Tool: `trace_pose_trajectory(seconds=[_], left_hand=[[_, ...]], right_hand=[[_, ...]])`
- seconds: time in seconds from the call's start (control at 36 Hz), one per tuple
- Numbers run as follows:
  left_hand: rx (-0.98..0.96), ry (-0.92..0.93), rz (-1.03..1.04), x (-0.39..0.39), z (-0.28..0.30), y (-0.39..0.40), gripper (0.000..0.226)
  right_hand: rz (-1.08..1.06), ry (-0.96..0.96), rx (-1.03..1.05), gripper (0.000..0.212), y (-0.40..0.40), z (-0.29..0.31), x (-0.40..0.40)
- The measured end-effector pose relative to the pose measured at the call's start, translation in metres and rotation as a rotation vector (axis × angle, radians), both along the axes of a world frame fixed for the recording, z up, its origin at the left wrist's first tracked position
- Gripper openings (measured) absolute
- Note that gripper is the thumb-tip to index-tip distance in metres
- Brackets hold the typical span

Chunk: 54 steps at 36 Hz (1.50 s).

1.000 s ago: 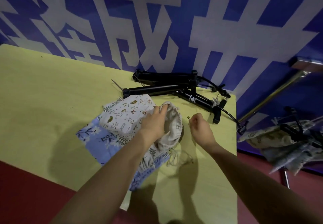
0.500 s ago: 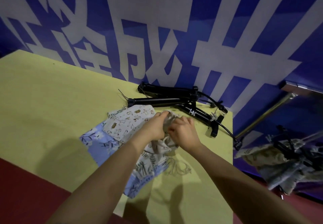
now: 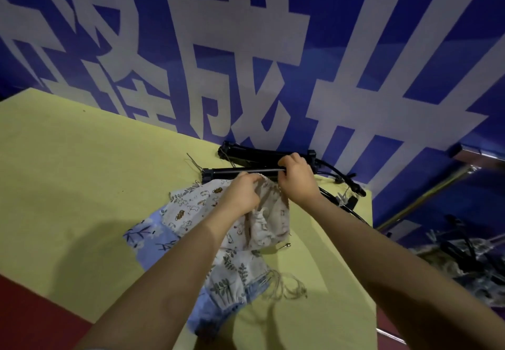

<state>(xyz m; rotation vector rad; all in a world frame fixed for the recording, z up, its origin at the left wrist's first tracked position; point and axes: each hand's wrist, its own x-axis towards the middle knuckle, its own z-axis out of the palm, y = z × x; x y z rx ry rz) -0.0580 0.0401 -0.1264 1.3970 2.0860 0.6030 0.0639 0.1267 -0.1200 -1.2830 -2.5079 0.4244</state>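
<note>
Both forearms come in from the near edge and meet over the yellow table (image 3: 82, 172). The left hand (image 3: 241, 196) is curled knuckles-up, pinching the gathered rim of a small cream cloth drawstring pouch (image 3: 270, 221). The right hand (image 3: 296, 178) is fisted on the rim's right side. The pouch hangs mid-table, just over a pile of printed white and blue fabric (image 3: 191, 213). Fingertips are tucked away, so can't tell if the right grips cloth or cord. It also blocks part of the black folded metal stand (image 3: 246, 170) at the far edge.
</note>
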Motion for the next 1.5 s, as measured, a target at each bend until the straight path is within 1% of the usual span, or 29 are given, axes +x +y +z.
trace_pose_trajectory(seconds=[0.14, 0.25, 0.36, 0.47, 0.61, 0.67, 0.72, 0.81, 0.86, 0.94, 1.11, 1.19, 1.28, 1.39, 1.47, 1.5], left_hand=[[-0.04, 0.061, 0.002, 0.0, -0.002, 0.02, 0.048], [-0.054, 0.051, 0.025, 0.001, -0.007, 0.035, 0.044], [-0.094, 0.063, 0.075, 0.0, -0.012, 0.044, 0.047], [-0.125, 0.076, 0.098, 0.0, -0.017, 0.048, 0.049], [-0.132, 0.093, 0.086, 0.001, -0.021, 0.052, 0.043], [-0.121, 0.106, 0.078, 0.002, -0.022, 0.051, 0.041], [-0.113, 0.125, 0.064, 0.002, -0.022, 0.05, 0.041], [-0.119, 0.132, 0.046, 0.001, -0.021, 0.046, 0.045], [-0.119, 0.117, 0.046, 0.0, -0.021, 0.043, 0.047], [-0.108, 0.11, 0.047, -0.002, -0.018, 0.038, 0.05], [-0.084, 0.052, 0.061, 0.006, -0.008, 0.026, 0.054], [-0.051, 0.047, 0.064, 0.016, -0.002, 0.017, 0.047], [0.003, 0.04, 0.067, 0.023, 0.002, 0.005, 0.04], [0.052, 0.037, 0.098, 0.028, 0.008, -0.013, 0.043], [0.097, 0.035, 0.119, 0.031, 0.015, -0.027, 0.041], [0.113, 0.033, 0.124, 0.033, 0.018, -0.032, 0.041]], right_hand=[[-0.038, -0.216, -0.083, 0.04, 0.024, 0.0, -0.011], [0.017, -0.38, -0.052, 0.046, 0.046, -0.005, -0.018], [0.069, -0.447, -0.004, 0.046, 0.06, -0.01, -0.028], [0.091, -0.519, -0.009, 0.049, 0.071, -0.019, -0.041], [0.116, -0.649, 0.095, 0.051, 0.088, -0.03, -0.046], [0.11, -0.658, 0.081, 0.05, 0.093, -0.031, -0.047], [0.104, -0.632, 0.032, 0.048, 0.095, -0.032, -0.047], [0.115, -0.543, -0.02, 0.036, 0.09, -0.033, -0.044], [0.114, -0.49, -0.045, 0.032, 0.086, -0.031, -0.042], [0.107, -0.407, -0.05, 0.037, 0.079, -0.02, -0.037], [0.066, -0.248, 0.007, 0.05, 0.053, 0.015, -0.025], [0.044, -0.214, 0.024, 0.055, 0.036, 0.032, -0.014], [-0.022, -0.145, 0.016, 0.051, 0.02, 0.048, 0.001], [-0.111, -0.08, 0.0, 0.045, 0.0, 0.06, 0.021], [-0.123, 0.003, -0.038, 0.043, -0.015, 0.065, 0.037], [-0.107, 0.02, -0.035, 0.046, -0.02, 0.067, 0.043]])
